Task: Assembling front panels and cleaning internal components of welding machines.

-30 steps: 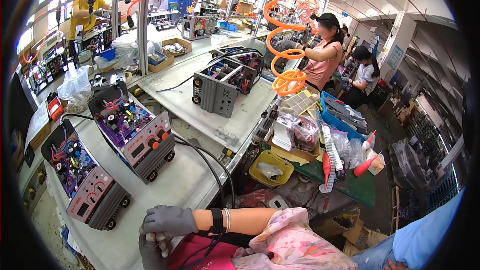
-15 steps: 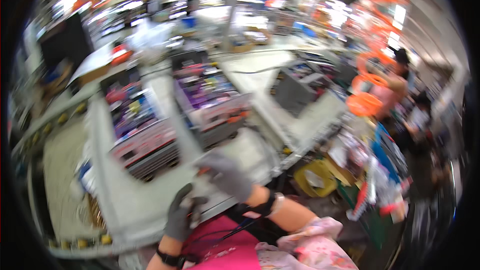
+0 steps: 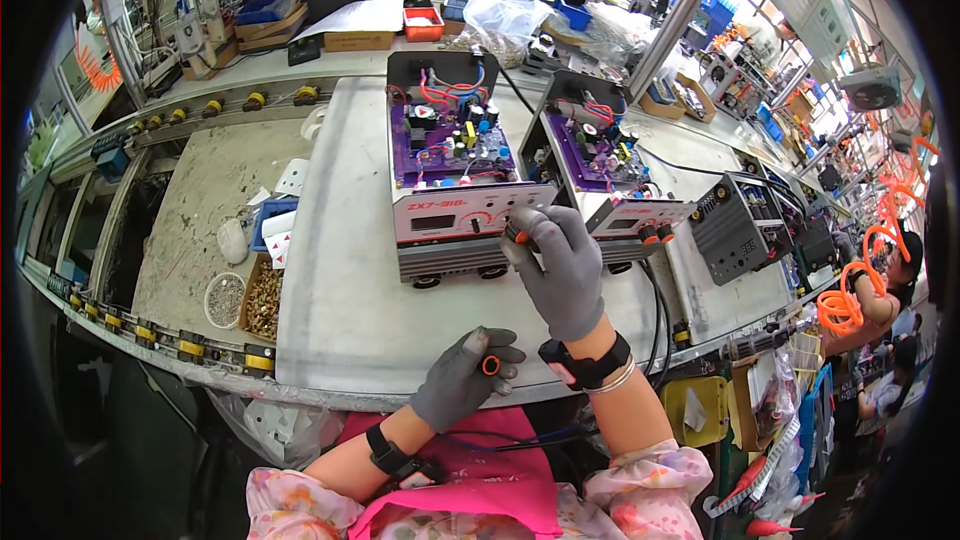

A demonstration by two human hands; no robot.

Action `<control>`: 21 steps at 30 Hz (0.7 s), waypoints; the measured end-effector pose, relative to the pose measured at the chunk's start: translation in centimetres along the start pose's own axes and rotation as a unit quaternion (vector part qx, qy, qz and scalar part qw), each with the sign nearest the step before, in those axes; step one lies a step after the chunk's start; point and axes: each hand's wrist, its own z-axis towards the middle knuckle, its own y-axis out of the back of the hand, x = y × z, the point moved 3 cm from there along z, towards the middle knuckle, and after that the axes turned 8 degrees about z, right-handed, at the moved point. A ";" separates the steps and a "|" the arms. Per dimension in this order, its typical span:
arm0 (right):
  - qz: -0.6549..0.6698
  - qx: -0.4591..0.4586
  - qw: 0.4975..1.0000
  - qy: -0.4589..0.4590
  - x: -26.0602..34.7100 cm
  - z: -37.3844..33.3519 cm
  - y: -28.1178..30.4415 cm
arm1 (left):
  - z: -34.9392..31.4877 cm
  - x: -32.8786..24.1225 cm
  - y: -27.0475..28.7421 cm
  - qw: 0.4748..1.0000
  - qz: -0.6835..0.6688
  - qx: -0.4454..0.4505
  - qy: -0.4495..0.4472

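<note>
My right hand (image 3: 562, 275), in a grey glove, pinches a small black-and-orange round socket (image 3: 516, 235) at the lower right of a white front panel (image 3: 440, 223). That panel belongs to an open-topped welding machine (image 3: 420, 258) with a purple circuit board (image 3: 410, 150) inside. Lower down, by the bench edge, my left hand (image 3: 462, 380) is curled around another black socket with an orange ring (image 3: 490, 365). A second similar machine (image 3: 610, 215) stands to the right, with two orange-red sockets (image 3: 657, 234) on its front.
At right sits a dark grey machine (image 3: 735, 240). Black cables (image 3: 658, 315) hang over the bench's near edge. Left of the white board are a bowl of small parts (image 3: 225, 298) and a box of brass-coloured pieces (image 3: 263, 300). A yellow bin (image 3: 695, 408) stands below; people work at far right.
My view has swung right and steadied, shifting the machines rightward in the picture. My right hand has gone up to the nearer machine's front panel; the left stays low near the bench edge.
</note>
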 end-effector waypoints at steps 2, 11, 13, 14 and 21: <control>-0.026 0.035 0.999 -0.015 -0.3 0.1 -0.4 | 0.0 0.0 0.0 1.000 0.003 -0.001 -0.001; -0.106 0.008 0.992 0.068 0.2 0.1 -1.0 | -0.1 -0.2 -0.2 1.000 0.003 -0.005 0.010; -0.106 -0.001 0.991 0.079 0.3 0.1 -1.3 | -0.1 -0.2 -0.2 1.000 0.004 -0.005 0.009; -0.099 -0.012 0.991 0.085 0.3 0.1 -1.3 | -0.1 -0.2 -0.2 1.000 0.003 -0.005 0.007; -0.114 -0.004 0.990 0.079 0.4 -0.1 -1.6 | -0.2 -0.3 -0.3 1.000 -0.013 -0.012 0.019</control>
